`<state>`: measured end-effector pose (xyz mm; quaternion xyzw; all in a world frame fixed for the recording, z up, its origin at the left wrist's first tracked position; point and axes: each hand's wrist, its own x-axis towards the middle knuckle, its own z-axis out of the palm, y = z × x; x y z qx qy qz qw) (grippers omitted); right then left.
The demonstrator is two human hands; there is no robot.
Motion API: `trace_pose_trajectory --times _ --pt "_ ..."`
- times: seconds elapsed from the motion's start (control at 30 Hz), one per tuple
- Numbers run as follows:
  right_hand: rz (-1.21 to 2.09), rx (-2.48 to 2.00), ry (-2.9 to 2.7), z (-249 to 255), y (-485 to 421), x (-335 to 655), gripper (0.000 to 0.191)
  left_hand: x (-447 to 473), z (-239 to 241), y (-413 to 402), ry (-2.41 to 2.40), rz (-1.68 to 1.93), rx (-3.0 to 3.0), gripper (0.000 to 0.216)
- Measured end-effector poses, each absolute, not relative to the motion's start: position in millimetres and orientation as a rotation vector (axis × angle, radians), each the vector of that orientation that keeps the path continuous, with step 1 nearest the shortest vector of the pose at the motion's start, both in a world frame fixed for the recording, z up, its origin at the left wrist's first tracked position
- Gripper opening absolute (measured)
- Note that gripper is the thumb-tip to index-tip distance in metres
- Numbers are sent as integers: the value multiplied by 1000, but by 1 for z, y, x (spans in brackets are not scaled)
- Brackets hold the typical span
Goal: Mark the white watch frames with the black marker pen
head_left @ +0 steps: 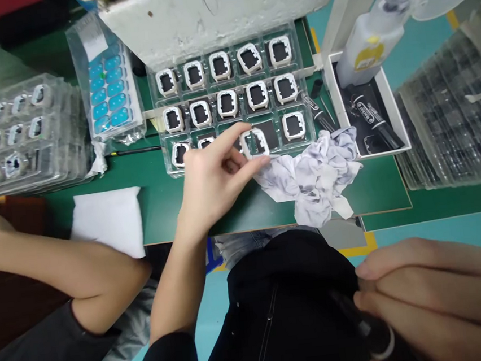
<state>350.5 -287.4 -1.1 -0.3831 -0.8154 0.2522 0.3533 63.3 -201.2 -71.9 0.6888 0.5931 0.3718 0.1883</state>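
My left hand (214, 174) pinches a small white square frame (255, 143), like a watch case, between thumb and fingertips. The frame is tilted over the front row of a clear plastic tray (235, 125). Several similar white frames sit in the tray's compartments, and my fingers partly cover some in the front row. At the lower right, close to the camera, my right hand (438, 292) is closed around a black marker pen (374, 335) with a white ring. The pen's far end blurs against my black clothing.
Crumpled white cloths (312, 176) lie right of my left hand. Beyond them stands a white box (406, 130) with a bottle (369, 43) and markers. Stacked trays (19, 134), a blue-celled pack (108, 94) and a folded white cloth (108, 219) are left, near another person's arm (61, 266).
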Motion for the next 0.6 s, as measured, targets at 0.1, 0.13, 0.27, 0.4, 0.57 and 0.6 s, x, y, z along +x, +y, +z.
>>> trace_pose_trajectory --times 0.1,0.13,0.27,0.4,0.57,0.6 --pt "525 -925 -1933 -25 -266 340 16 62 -68 -172 1747 724 2190 46" --pt "449 -831 -1871 -36 -256 334 21 63 -67 -166 1773 626 2258 47" --pt "365 -699 -1653 -82 -223 316 32 76 -59 -152 1815 453 2441 46" --pt "526 -862 -1475 -110 -220 316 17 94 -58 -134 1646 377 2576 33" --pt "605 -992 -1387 -117 -228 320 11 105 -76 -109 1499 481 2537 28" --pt "606 -995 -1386 -116 -228 320 11 106 -82 -106 1468 556 2493 25"
